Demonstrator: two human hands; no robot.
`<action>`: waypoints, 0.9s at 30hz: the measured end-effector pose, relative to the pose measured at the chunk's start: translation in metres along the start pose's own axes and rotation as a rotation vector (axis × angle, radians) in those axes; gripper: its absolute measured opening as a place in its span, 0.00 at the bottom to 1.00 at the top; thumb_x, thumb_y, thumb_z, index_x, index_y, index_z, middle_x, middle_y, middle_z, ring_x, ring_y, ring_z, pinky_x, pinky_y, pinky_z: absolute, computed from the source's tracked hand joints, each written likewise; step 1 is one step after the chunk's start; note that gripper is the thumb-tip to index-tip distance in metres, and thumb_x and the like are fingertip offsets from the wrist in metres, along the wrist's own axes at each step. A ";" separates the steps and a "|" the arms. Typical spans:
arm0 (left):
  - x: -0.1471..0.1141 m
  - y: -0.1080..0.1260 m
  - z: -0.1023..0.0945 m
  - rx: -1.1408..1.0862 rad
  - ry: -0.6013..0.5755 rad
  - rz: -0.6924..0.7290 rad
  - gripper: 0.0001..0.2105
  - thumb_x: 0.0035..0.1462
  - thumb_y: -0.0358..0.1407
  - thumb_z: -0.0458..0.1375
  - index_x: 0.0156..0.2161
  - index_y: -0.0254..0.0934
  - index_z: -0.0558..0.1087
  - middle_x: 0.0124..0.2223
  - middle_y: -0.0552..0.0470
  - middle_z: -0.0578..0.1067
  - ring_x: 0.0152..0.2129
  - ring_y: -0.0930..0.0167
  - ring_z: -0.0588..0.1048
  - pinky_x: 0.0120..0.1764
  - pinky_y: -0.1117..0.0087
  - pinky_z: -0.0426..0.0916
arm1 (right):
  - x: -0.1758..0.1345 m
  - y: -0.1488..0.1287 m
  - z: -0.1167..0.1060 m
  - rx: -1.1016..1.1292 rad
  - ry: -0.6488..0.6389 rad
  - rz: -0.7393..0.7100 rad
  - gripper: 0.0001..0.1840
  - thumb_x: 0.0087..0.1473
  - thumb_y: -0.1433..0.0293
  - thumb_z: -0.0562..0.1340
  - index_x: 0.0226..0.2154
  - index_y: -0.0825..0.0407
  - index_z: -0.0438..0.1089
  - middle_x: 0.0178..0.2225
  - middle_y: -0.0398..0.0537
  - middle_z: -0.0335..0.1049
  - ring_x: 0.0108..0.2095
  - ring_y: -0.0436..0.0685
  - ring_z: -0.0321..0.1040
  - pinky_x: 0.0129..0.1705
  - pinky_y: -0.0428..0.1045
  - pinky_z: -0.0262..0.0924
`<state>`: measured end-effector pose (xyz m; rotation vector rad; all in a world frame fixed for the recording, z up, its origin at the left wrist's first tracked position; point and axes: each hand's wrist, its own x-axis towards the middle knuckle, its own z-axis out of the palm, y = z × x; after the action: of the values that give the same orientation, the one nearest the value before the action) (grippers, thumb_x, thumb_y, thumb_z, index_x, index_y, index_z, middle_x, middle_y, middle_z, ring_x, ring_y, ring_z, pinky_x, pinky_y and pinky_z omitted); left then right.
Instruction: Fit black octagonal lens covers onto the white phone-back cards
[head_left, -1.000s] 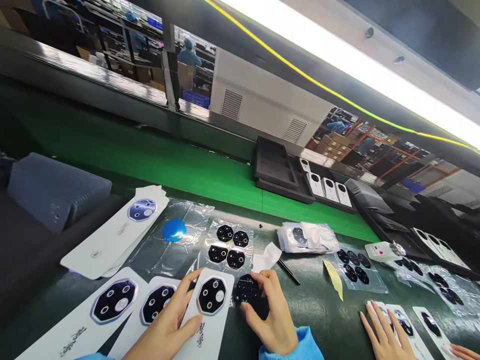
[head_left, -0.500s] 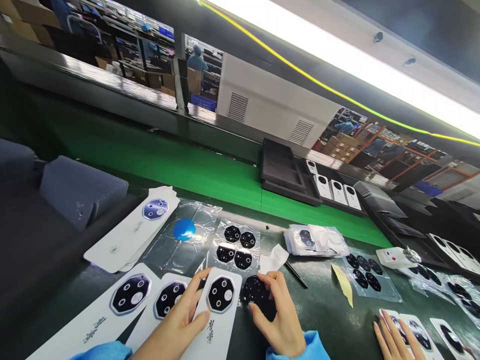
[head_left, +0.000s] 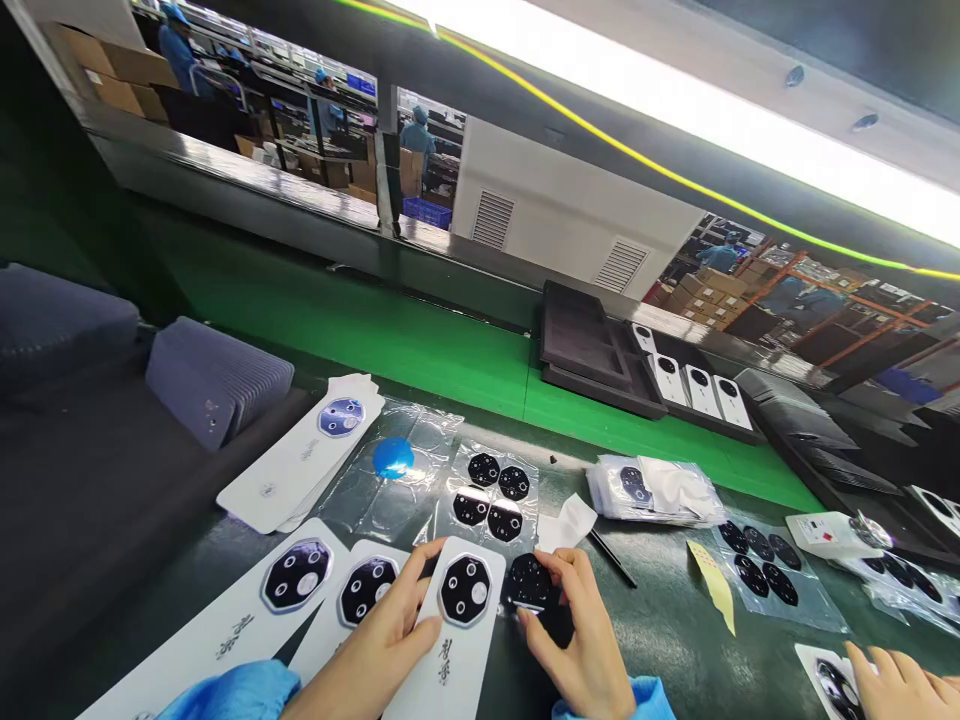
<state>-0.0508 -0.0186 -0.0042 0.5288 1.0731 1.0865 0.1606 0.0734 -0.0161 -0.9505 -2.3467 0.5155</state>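
Observation:
My left hand (head_left: 397, 630) grips a white phone back cover (head_left: 457, 660) by its upper left edge, tilted up from the bench. A black octagonal camera lens plate with ring openings sits in its top part. Close to its right, my right hand (head_left: 581, 625) pinches a loose black lens plate (head_left: 529, 580) between thumb and fingers. The two pieces are slightly apart. Under my left wrist lie another white back cover (head_left: 315, 660) and, further left, a larger-looking one (head_left: 202, 640), each with a black lens plate. Beyond my hands lies a clear film sheet (head_left: 491, 500) with several lens plates.
A stack of white covers (head_left: 300, 470) lies left of a clear film with a blue disc (head_left: 393, 458). A crumpled white wipe (head_left: 568, 522), black stick (head_left: 613, 558), yellow paper (head_left: 712, 588) and white bottle (head_left: 825, 534) lie rightward. Another person's hand (head_left: 904, 685) works at right. Black trays (head_left: 589, 335) stand behind.
The view has shifted, so the bench things appear further right. The loose lens plate has tilted slightly in my right hand. My left hand keeps its hold on the cover.

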 end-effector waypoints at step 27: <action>-0.001 0.002 -0.001 -0.017 -0.007 0.010 0.37 0.49 0.38 0.59 0.63 0.45 0.49 0.55 0.49 0.73 0.46 0.62 0.74 0.46 0.67 0.69 | 0.001 0.001 0.002 -0.034 0.019 -0.028 0.24 0.53 0.74 0.58 0.52 0.45 0.58 0.41 0.49 0.62 0.38 0.58 0.67 0.32 0.49 0.68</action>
<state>-0.0530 -0.0192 -0.0030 0.5251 1.0550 1.1011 0.1597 0.0745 -0.0185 -0.9327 -2.3556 0.4553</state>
